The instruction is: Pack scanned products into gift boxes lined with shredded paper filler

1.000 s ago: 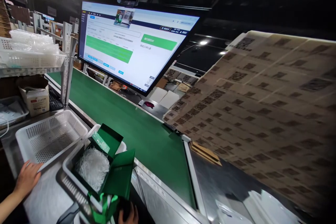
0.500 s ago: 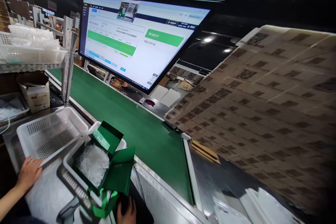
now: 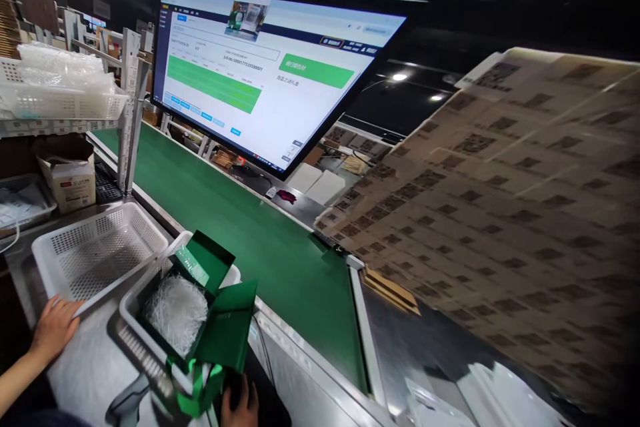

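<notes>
At the left, my left hand (image 3: 56, 328) has its fingers over the near rim of a white perforated plastic basket (image 3: 46, 265) with nothing in it. At the bottom edge, my right hand (image 3: 241, 403) has bent fingers over a dark shape I cannot make out. Just above it lies the opened green gift box (image 3: 227, 330), filled with white shredded filler (image 3: 177, 313) and sitting in a second white basket (image 3: 131, 310). A green ribbon (image 3: 197, 395) hangs off its near side. A dark-handled scanner-like device (image 3: 129, 400) lies beside that basket.
Behind the baskets runs a green conveyor belt (image 3: 240, 233). A large monitor (image 3: 250, 80) hangs above it. A sheet of printed codes (image 3: 500, 213) slopes down on the right. Clear plastic packs (image 3: 65, 70) fill a shelf basket at left, above a small carton (image 3: 73, 180).
On the monitor, the green band has grown taller and the small green bar under it is gone. The view has shifted very slightly. Both hands and the box stay in place.
</notes>
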Tool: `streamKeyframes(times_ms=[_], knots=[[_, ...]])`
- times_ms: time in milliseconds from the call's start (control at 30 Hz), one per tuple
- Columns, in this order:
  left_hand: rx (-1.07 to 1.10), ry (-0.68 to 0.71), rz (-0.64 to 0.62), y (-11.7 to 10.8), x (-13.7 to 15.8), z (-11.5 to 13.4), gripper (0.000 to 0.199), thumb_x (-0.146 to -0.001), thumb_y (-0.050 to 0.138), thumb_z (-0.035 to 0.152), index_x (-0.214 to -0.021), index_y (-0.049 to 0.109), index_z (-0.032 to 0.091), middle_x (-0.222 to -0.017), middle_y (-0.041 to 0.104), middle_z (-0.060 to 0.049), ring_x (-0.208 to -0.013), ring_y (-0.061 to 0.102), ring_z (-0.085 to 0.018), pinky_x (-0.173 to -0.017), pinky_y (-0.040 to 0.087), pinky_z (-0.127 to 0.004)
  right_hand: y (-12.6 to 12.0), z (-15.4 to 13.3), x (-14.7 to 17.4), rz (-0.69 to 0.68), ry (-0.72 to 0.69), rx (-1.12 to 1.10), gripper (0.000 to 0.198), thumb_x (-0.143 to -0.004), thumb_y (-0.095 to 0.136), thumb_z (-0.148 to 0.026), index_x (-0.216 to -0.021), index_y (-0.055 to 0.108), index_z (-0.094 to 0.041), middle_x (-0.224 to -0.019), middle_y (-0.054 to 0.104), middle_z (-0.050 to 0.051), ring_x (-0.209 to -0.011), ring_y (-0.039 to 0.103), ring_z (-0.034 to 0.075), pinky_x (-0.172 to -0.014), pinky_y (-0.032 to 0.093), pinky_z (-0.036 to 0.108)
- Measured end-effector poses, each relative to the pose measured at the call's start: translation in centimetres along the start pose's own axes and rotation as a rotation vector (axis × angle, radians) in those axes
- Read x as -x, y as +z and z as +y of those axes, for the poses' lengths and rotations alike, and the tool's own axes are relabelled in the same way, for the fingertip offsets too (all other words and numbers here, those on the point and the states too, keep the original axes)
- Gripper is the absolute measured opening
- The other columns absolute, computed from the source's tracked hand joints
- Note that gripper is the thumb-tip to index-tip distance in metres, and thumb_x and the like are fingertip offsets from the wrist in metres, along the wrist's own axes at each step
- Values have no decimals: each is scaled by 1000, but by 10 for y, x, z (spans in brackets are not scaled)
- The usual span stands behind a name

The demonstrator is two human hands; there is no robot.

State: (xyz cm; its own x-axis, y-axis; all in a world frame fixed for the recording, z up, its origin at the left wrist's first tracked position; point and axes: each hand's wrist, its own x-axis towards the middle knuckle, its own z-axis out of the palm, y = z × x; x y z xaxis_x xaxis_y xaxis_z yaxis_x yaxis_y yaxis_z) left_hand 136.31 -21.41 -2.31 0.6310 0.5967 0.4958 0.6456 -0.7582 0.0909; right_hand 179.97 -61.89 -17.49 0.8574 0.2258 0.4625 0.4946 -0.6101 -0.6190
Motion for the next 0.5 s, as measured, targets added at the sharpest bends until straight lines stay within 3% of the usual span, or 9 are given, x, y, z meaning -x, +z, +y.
streamKeyframes(times_ms=[133,300,433,500], knots=[[5,-3,16,4,1,-4,42,-100,42,16,-111,82,19,-98,86,-10,-89,81,-30,-106,60,-64,-1,6,-1,-15,-61,18,51,-82,62,-65,-110,83,-26,-120,75,22,-111,76,56,-89,68,68],[2,-3,-1,-1,-1,0,44,-101,40,16,-115,82,15,-99,85,-12,-93,81,-32,-109,57,-65,2,14,2,-30,-133,54,61,-87,63,-67,-116,84,-18,-122,74,27,-107,77,53,-86,68,66],[25,-20,13,2,1,0,46,-100,38,17,-112,82,18,-98,85,-12,-92,81,-31,-108,57,-64,-1,4,-1,-75,-91,38,85,-85,60,-82,-121,81,-9,-126,73,34,-111,76,54,-90,67,65],[35,-30,5,7,3,-4,46,-100,39,19,-112,83,20,-100,86,-11,-91,81,-31,-109,57,-64,-9,-4,-6,-69,16,6,94,-83,57,-88,-126,78,-7,-130,73,34,-117,75,53,-94,66,64]])
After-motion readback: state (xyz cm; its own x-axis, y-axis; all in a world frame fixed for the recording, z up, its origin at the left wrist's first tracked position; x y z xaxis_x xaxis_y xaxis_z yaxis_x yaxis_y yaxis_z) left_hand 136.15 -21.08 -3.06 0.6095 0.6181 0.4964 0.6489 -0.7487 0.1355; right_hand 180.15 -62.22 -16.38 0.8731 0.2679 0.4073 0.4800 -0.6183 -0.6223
